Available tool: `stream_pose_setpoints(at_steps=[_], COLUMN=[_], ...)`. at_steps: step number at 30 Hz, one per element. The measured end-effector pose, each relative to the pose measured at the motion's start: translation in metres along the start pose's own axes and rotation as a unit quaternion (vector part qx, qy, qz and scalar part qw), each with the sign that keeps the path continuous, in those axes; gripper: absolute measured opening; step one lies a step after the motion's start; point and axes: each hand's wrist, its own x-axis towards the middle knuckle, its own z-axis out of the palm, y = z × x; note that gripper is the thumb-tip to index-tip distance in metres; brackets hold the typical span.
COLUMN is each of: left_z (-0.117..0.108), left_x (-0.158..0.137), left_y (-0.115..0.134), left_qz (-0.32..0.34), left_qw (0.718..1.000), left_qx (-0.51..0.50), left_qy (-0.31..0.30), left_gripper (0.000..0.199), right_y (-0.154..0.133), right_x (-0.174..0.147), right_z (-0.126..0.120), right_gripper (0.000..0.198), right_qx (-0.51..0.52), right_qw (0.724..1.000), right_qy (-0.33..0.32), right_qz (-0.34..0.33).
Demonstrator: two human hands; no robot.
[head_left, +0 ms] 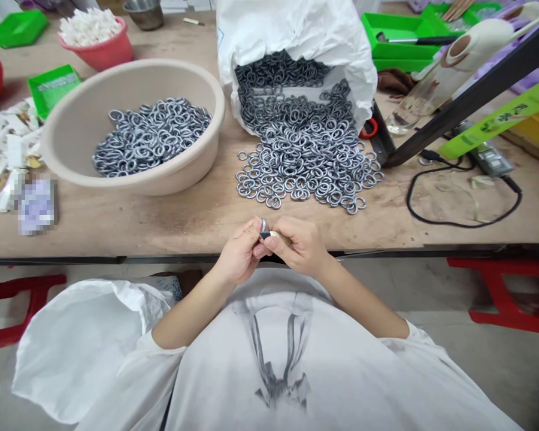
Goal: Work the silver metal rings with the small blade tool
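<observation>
Ring in fingertips, just in front of the heap

A single grey ring stands between the left hand and the right hand, on the person's side of the heap of similar rings. The left hand's fingers are closed on the ring, pinching it upright. The right hand's fingers are clamped on a small tool with a pale handle and a dark end, which meets the left fingertips just below the ring; whether it touches the ring cannot be told.

The heap lies loose on the table, spilling from a white sack directly behind it. Left of the heap stands a beige basin holding more rings. Right of the heap are a clear bottle and a looped black cable.
</observation>
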Motion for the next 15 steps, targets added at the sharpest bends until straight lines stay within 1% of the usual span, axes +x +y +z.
stream_pose_setpoints(at_steps=[6,8,10,12,13,14,15], left_z=[0.0,-0.001,-0.004,-0.006,-0.008,-0.01,-0.013], left_x=[0.002,0.001,-0.002,-0.005,-0.006,-0.007,-0.007], left_y=[-0.002,-0.003,-0.004,-0.005,-0.005,-0.005,-0.004], left_qz=[0.002,0.007,0.005,-0.009,-0.014,-0.015,-0.011], left_qw=[1.0,1.0,0.998,0.993,0.991,0.99,0.992], left_qx=[0.001,0.014,0.045,0.074,0.083,0.089,0.093], left_qy=[0.004,-0.009,-0.049,-0.097,-0.108,-0.104,-0.089], left_gripper=[0.048,0.049,0.049,0.049,0.048,0.047,0.046], right_y=[-0.004,0.0,0.011,0.025,0.031,0.037,0.041], right_x=[0.0,0.001,0.005,0.009,0.012,0.014,0.016], right_z=[0.001,0.0,-0.003,-0.008,-0.01,-0.012,-0.012], right_gripper=[0.046,0.047,0.049,0.05,0.048,0.045,0.039], right_qx=[-0.019,-0.027,-0.049,-0.106,-0.143,-0.179,-0.213], right_qw=[1.0,0.999,0.996,0.981,0.969,0.958,0.949], right_qy=[-0.004,-0.012,-0.005,0.012,0.016,0.011,0.0], right_qz=[0.007,0.026,0.08,0.163,0.2,0.224,0.233])
